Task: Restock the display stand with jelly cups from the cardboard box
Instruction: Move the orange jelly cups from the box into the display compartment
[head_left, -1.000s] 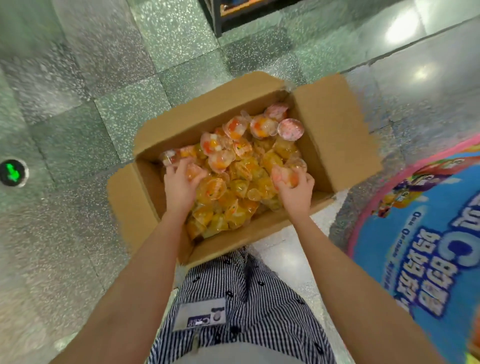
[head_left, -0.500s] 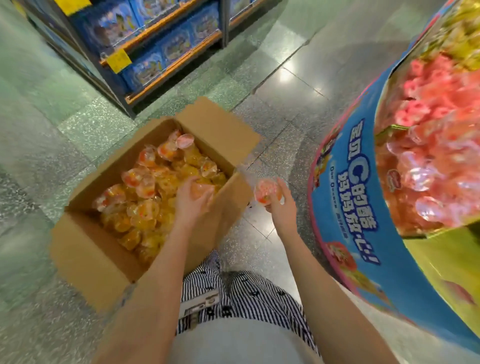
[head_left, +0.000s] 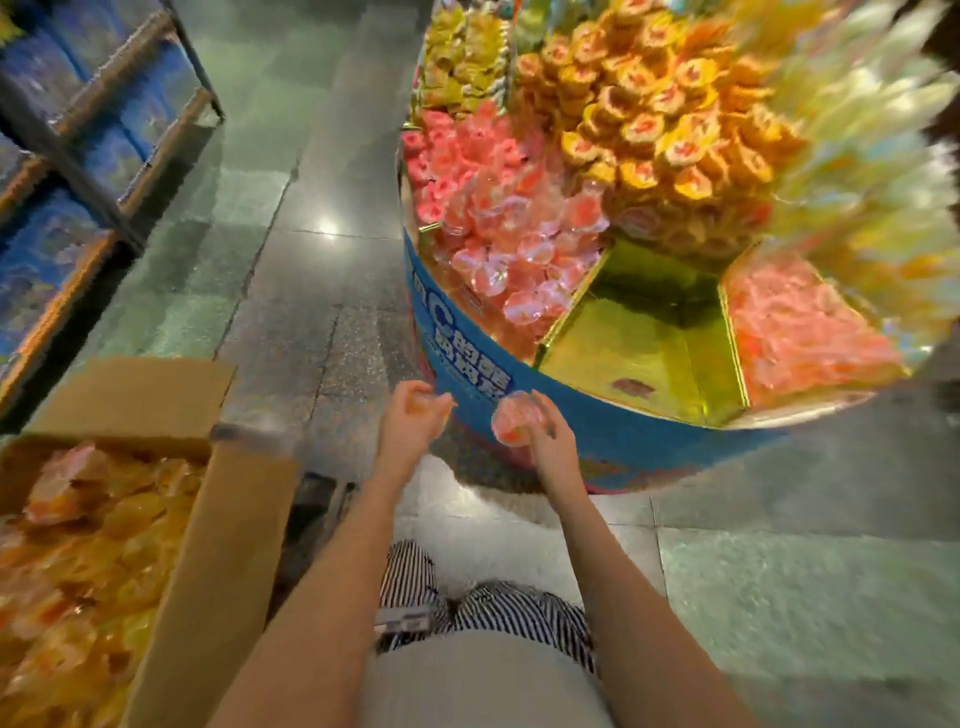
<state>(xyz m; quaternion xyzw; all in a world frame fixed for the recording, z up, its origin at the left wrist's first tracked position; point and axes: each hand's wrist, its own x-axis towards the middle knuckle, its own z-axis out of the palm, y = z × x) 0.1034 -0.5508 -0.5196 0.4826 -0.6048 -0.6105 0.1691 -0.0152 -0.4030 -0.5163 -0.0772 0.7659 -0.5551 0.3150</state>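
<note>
My right hand (head_left: 545, 436) grips a pink-orange jelly cup (head_left: 511, 423) just in front of the round display stand's blue wall (head_left: 597, 421). My left hand (head_left: 410, 415) is closed around another orange jelly cup, mostly hidden by the fingers, to the left of the stand. The open cardboard box (head_left: 208, 530) sits at the lower left, full of orange jelly cups (head_left: 78, 561). The stand holds pink cups (head_left: 498, 218) and yellow-orange cups (head_left: 649, 114). Its near yellow compartment (head_left: 649, 338) holds only one small item.
A store shelf (head_left: 78, 171) with blue packages runs along the left. Grey-green tiled floor (head_left: 291, 291) lies between shelf, box and stand. My striped clothing (head_left: 493, 618) shows at the bottom. The stand's right side is blurred.
Both hands lifted out of the box with jelly cups and swung right toward the stand. The view turned from the box to the stand.
</note>
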